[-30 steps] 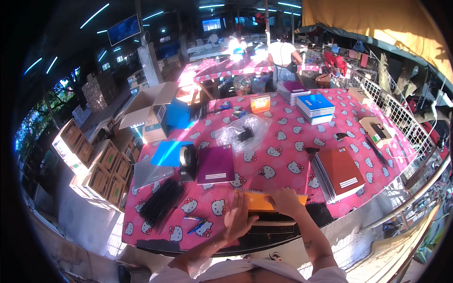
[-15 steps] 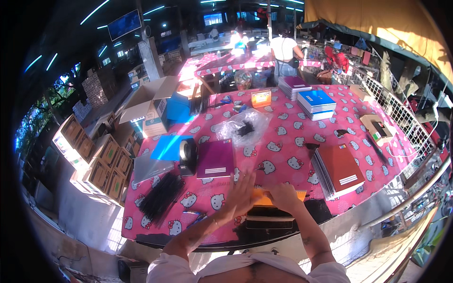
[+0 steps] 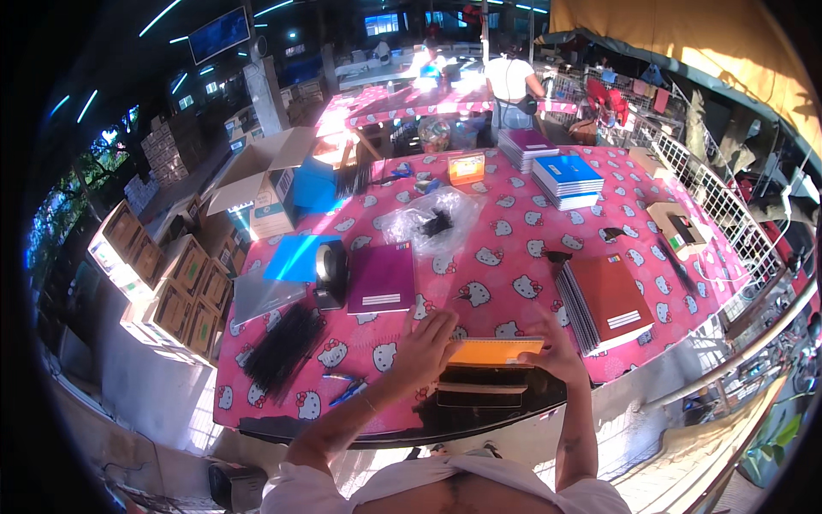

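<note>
An orange notebook [image 3: 495, 351] lies at the near edge of the pink patterned table [image 3: 505, 257], on top of a dark stack [image 3: 479, 387]. My left hand [image 3: 425, 347] rests flat on the notebook's left end with fingers spread. My right hand [image 3: 555, 347] grips its right end. A purple notebook [image 3: 382, 278] lies just beyond my left hand. A stack of red-brown notebooks [image 3: 604, 300] sits to the right of my right hand.
A tape dispenser [image 3: 330, 270], blue sheet [image 3: 295, 257], grey sheet [image 3: 261, 294] and black comb bindings [image 3: 282, 347] lie at left. A clear plastic bag [image 3: 432, 221], blue notebook stack [image 3: 567, 180] and open cardboard box [image 3: 265, 184] sit farther back. A person [image 3: 509, 81] stands beyond the table.
Both hands have moved forward onto the orange notebook; the left hand came in from the lower left and now lies flat on it.
</note>
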Tool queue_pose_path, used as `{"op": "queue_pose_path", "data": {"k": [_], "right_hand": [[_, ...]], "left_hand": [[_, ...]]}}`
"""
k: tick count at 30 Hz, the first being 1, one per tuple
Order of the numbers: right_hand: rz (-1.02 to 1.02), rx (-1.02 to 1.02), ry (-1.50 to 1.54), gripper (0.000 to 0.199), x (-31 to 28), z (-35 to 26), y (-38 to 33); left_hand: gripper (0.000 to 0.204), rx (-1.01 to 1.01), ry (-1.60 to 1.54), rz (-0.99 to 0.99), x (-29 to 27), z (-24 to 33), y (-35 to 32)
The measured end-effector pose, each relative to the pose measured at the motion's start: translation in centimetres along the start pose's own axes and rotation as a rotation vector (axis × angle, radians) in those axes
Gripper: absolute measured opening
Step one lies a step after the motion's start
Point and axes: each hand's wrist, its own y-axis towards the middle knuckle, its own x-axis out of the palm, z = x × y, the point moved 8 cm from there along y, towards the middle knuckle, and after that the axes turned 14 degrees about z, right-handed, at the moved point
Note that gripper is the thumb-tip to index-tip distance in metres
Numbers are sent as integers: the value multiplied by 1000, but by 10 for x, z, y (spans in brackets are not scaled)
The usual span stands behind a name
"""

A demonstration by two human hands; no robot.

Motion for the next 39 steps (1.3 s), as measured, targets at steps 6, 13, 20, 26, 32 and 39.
{"op": "queue_pose_path", "data": {"k": [6,13,20,26,32,39], "right_hand": [[-196,235,240,42,32,53,-11],[-127,283,291,39,30,68,-17],[-70,79,174,33,32,40,-11],[-52,160,149,32,32,46,-14],[-52,138,131,33,28,51,-14],[-40,137,144,34,17,48,-17]], "left_hand": [[15,157,-98,-95,15,2,1],[60,131,229,-37,25,16,3],[84,-59,249,28,46,1,-18],[82,115,156,-151,77,34,-78],[86,99,130,-107,81,41,-63],[83,92,-67,-97,90,58,-26]]}}
